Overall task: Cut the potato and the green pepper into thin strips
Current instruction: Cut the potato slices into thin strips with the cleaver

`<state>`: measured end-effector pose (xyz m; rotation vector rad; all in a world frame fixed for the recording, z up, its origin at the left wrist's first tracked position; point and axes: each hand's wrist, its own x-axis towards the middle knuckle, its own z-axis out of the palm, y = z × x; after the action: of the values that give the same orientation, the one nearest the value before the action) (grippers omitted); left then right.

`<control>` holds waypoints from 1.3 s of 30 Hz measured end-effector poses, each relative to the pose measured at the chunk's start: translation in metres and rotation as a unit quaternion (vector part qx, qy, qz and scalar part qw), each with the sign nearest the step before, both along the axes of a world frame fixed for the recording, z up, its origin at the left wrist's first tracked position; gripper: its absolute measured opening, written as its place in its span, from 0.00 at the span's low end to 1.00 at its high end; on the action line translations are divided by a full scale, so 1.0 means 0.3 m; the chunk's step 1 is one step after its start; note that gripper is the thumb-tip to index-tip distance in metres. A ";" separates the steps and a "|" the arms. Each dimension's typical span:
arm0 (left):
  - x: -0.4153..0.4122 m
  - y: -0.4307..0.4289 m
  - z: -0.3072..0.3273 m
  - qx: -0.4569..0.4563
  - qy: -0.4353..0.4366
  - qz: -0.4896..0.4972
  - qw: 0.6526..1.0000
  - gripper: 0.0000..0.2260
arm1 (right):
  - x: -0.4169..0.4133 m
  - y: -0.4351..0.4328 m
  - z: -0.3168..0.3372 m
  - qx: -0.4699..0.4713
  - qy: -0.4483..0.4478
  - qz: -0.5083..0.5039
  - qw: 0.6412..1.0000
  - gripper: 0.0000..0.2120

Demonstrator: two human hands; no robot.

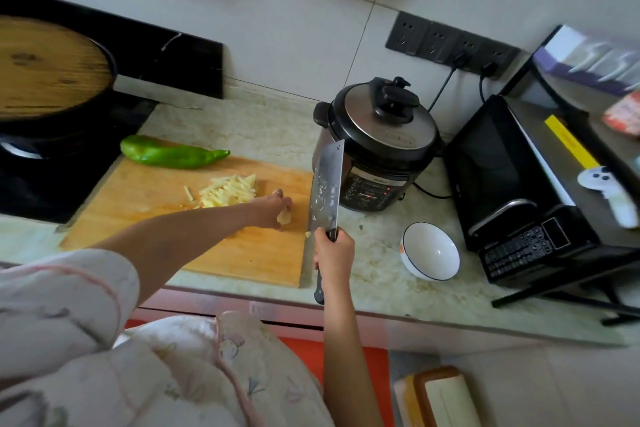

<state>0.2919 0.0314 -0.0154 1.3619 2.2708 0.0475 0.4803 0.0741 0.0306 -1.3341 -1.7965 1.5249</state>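
Observation:
A wooden cutting board lies on the counter. At its far edge rests a whole green pepper. A pile of thin potato strips sits mid-board. My left hand curls over a small pale piece of potato near the board's right edge. My right hand grips the black handle of a cleaver, whose blade is raised and tilted just right of the potato piece, with bits of potato stuck to it.
A black pressure cooker stands right behind the cleaver. A white bowl sits on the counter to the right, beside a black oven. A wok with a wooden lid is on the stove at left.

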 end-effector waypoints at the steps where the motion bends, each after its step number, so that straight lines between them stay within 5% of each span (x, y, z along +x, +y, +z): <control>1: -0.002 0.000 0.000 0.009 0.000 0.005 1.000 0.23 | 0.000 0.000 0.002 0.001 -0.002 0.005 1.000 0.16; 21: -0.139 -0.099 0.033 0.125 -0.150 0.171 0.966 0.08 | -0.065 0.024 -0.013 -0.029 0.004 0.035 0.999 0.14; 27: -0.132 -0.124 0.066 0.116 -0.080 0.160 0.977 0.18 | -0.075 0.024 -0.016 -0.029 -0.003 0.041 0.999 0.13; 33: -0.092 -0.071 0.068 0.088 0.016 0.134 0.987 0.14 | -0.085 0.025 -0.019 -0.026 -0.007 0.046 0.999 0.13; 39: -0.036 0.007 0.018 0.052 -0.014 0.019 0.998 0.27 | -0.085 0.030 -0.018 -0.014 -0.016 0.053 0.998 0.13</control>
<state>0.2809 0.0334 -0.0099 1.3602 2.2994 0.1993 0.4549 0.0831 0.0252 -1.3002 -1.9004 1.5974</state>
